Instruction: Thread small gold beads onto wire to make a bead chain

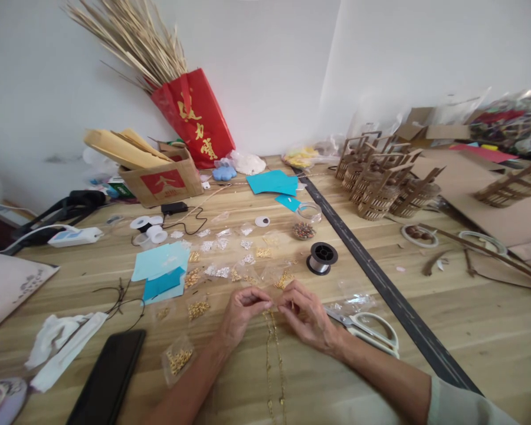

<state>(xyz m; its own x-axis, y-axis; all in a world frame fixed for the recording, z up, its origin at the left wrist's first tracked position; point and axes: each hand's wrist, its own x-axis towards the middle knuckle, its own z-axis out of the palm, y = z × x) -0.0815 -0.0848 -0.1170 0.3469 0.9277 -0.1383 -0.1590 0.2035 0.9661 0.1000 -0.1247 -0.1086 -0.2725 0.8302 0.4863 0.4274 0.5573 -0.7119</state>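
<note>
Above the front middle of the wooden table, my left hand and my right hand face each other with a small gap between the fingertips. Both are closed in a pinch. From between them a thin gold chain hangs in two strands toward the bottom edge. My left fingers pinch its upper end; what the right fingers hold is too small to make out. Beyond the hands lie small bags of gold findings and silver pieces. Scissors with white handles rest beside my right wrist.
A spool of wire and a dish of beads stand ahead on the right. Blue sheets and a black phone lie left. Small wooden baskets stand back right; a red bag leans on the wall.
</note>
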